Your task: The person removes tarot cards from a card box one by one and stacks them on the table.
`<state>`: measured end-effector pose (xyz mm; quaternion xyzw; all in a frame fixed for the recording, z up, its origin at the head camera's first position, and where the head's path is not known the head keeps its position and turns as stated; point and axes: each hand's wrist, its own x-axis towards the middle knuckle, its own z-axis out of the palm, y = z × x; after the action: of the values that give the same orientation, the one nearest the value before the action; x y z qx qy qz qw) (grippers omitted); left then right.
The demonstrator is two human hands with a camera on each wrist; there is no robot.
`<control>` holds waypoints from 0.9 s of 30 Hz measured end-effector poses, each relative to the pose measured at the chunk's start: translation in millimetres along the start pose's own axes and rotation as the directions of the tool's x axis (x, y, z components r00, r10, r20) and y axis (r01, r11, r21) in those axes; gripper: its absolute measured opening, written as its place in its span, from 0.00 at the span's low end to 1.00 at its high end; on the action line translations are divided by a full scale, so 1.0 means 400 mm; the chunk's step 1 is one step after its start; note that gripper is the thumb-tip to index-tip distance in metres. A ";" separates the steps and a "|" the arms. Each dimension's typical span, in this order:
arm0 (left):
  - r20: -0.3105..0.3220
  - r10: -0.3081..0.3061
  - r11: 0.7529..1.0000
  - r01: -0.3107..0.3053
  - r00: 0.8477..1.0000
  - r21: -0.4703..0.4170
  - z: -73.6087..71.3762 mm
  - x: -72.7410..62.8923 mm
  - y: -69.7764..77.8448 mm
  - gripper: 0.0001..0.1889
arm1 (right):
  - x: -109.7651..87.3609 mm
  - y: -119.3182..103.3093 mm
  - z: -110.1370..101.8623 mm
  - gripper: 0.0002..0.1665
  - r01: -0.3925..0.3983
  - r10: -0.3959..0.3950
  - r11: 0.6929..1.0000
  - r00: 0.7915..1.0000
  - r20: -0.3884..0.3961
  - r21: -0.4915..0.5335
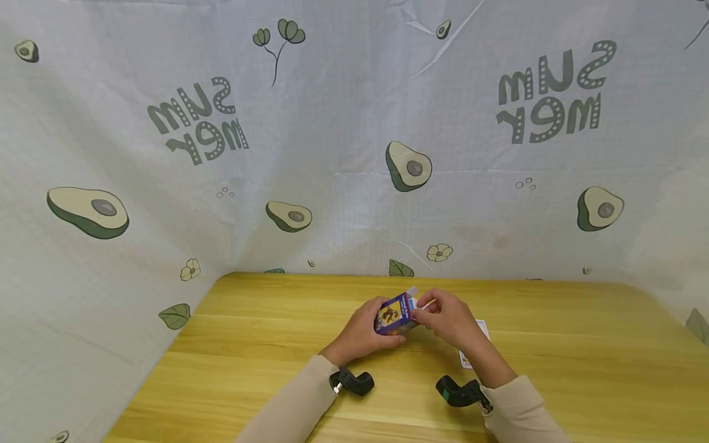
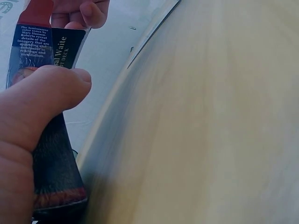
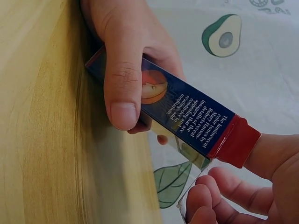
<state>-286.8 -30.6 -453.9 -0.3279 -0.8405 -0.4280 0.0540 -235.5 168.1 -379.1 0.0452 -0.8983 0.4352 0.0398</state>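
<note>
My left hand [image 1: 362, 332] holds a dark blue and purple tarot card box [image 1: 391, 314], its thumb lying across one narrow side. The box is tilted, with its unfastened end toward the right. In the right wrist view, a red side flap [image 3: 238, 142] sticks out from that end. At the same end, my right hand [image 1: 447, 317] has its fingers curled, pinching a pale-edged end flap [image 3: 187, 189]. The inside of the box is hidden from all views. A white-bordered card [image 1: 466, 360] lies on the table, partly behind the right wrist.
The wooden table [image 1: 266, 351] reaches back to a pale hanging cloth [image 1: 332, 141] printed with avocados and lettering. The cloth also hangs along the left side. Black wrist mounts [image 1: 354, 383] are strapped at both sleeves.
</note>
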 end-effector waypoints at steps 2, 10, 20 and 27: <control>-0.001 0.001 1.000 -0.001 1.000 0.005 0.000 0.001 0.000 0.33 | 0.002 0.002 0.001 0.12 0.001 -0.001 1.000 1.000 -0.003 -0.001; 0.005 0.009 1.000 -0.009 1.000 0.013 0.001 0.000 -0.001 0.33 | 0.002 0.007 0.005 0.11 0.000 0.000 1.000 1.000 -0.005 -0.001; 0.010 0.003 1.000 -0.003 1.000 0.015 -0.001 -0.001 0.002 0.33 | 0.002 0.008 0.004 0.11 -0.015 0.015 1.000 1.000 -0.003 0.006; 0.011 0.005 1.000 -0.005 1.000 0.008 0.000 -0.002 -0.001 0.33 | 0.002 0.008 0.003 0.11 -0.017 0.017 1.000 1.000 -0.006 0.006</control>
<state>-286.5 -31.0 -454.5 -0.3322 -0.8416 -0.4227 0.0516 -236.7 169.1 -382.4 0.0366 -0.8974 0.4381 0.0386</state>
